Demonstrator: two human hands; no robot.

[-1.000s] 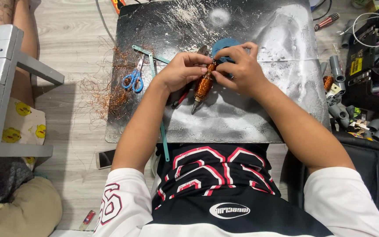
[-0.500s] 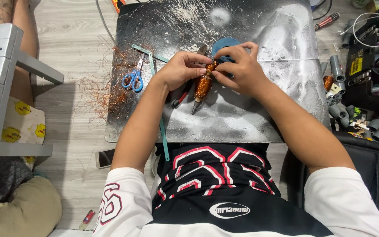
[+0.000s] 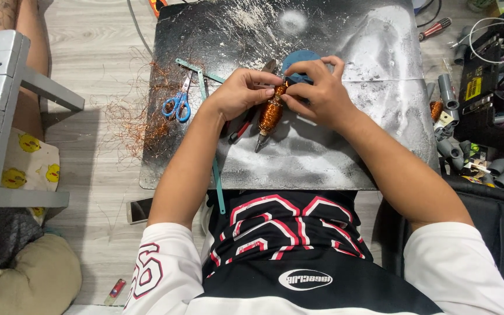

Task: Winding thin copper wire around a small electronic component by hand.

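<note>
At the far left we see a grey stool [image 3: 7, 116], then a tangle of loose copper wire [image 3: 132, 119] spilling over the edge of the dark surface [image 3: 345, 151], with blue-handled scissors [image 3: 177, 104] lying on it. Our left hand [image 3: 237, 93] is curled around the upper end of a copper-wound armature [image 3: 270, 114] (its shaft points toward us), and our right hand [image 3: 319, 93] pinches the same end, fingers closed on it. A blue disc [image 3: 301, 60] sits just behind; grey tube pieces [image 3: 456, 149] lie at the right
</note>
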